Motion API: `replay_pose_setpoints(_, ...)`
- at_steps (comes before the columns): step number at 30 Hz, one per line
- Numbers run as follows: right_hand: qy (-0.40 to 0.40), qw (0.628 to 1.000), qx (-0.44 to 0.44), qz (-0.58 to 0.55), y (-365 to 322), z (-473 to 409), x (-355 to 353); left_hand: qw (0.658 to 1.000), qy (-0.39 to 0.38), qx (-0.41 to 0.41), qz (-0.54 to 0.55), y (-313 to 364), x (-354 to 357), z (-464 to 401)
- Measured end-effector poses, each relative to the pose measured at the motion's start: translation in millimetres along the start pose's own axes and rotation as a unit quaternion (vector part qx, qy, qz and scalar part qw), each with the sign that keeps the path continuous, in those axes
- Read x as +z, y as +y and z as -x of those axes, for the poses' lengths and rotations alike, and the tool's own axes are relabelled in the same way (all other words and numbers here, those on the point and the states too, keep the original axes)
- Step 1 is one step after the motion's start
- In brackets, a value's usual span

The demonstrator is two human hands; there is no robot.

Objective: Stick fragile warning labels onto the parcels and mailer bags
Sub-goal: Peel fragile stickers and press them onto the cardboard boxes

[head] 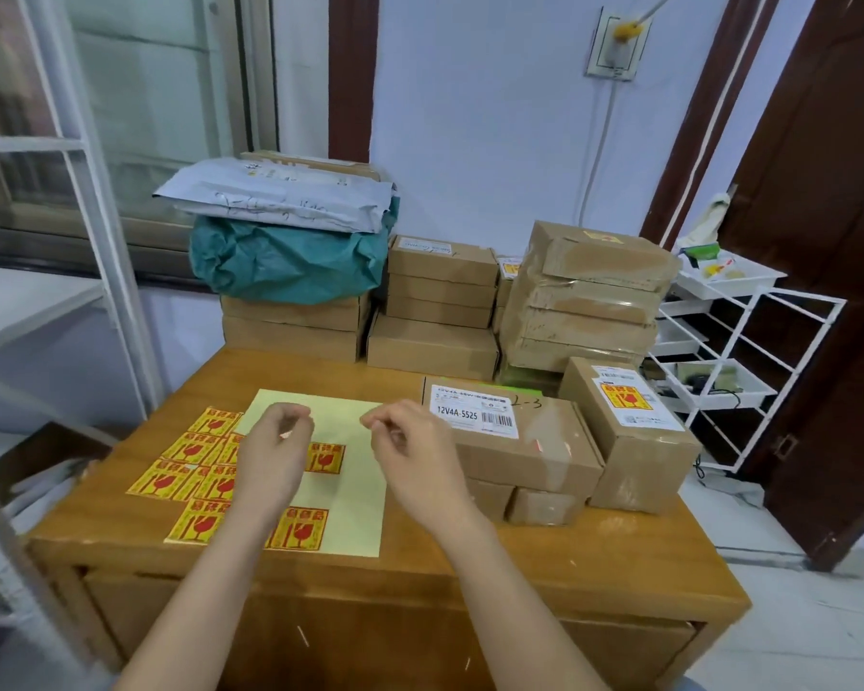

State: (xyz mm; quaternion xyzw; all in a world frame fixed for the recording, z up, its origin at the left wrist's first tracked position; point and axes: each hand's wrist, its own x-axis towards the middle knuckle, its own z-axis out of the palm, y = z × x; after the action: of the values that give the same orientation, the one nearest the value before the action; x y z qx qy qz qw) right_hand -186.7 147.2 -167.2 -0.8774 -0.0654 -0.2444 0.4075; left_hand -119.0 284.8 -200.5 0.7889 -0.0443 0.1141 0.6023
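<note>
Both hands hang over the pale yellow sheet (340, 471) on the wooden table (520, 556). The left hand (270, 458) and right hand (415, 453) have curled fingers; I cannot tell if they pinch anything. Red-and-yellow fragile labels (195, 458) lie flat on the sheet and just left of it. Right of the sheet, a box (520, 441) reads "12V4A-5525". Behind the sheet, mailer bags (280, 197) top stacked boxes.

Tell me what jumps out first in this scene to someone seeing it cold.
The yellow-and-red fragile labels spread at the wooden table's near left, around a pale backing sheet. Both hands, the left hand and right hand, hover above it, fingers curled. Behind and right, cardboard parcels pile up.
</note>
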Motion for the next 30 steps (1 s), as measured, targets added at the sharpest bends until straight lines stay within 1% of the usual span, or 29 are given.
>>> replay_pose_setpoints(3, -0.054, 0.998, -0.005, -0.004, 7, 0, 29, 0.993, -0.031, 0.045, -0.103, -19, -13, -6)
replay_pose_setpoints(5, -0.085, 0.996, 0.013, 0.016, 15, -2, 44, 0.980, -0.054, 0.069, -0.181, -30, -16, -11)
replay_pose_setpoints(7, -0.128, 0.988, 0.044, 0.073, 25, -9, 56, 0.964, -0.085, 0.085, -0.238, -40, -14, -18)
replay_pose_setpoints(9, -0.182, 0.970, 0.089, 0.133, 35, -18, 64, 0.951, -0.116, 0.085, -0.274, -48, -12, -24)
replay_pose_setpoints(11, -0.204, 0.959, 0.125, 0.154, 43, -29, 70, 0.941, -0.144, 0.082, -0.294, -54, -12, -28)
replay_pose_setpoints(15, -0.187, 0.951, 0.144, 0.198, 61, -42, 86, 0.939, -0.154, 0.079, -0.298, -66, -13, -32)
replay_pose_setpoints(18, -0.163, 0.955, 0.129, 0.211, 71, -44, 93, 0.935, -0.156, 0.082, -0.309, -70, -13, -34)
replay_pose_setpoints(21, -0.160, 0.956, 0.106, 0.223, 75, -42, 95, 0.931, -0.154, 0.089, -0.318, -73, -11, -35)
replay_pose_setpoints(24, -0.153, 0.959, 0.095, 0.217, 76, -41, 96, 0.929, -0.155, 0.097, -0.321, -74, -11, -35)
replay_pose_setpoints(30, -0.147, 0.965, 0.104, 0.193, 79, -42, 95, 0.923, -0.164, 0.102, -0.333, -75, -11, -36)
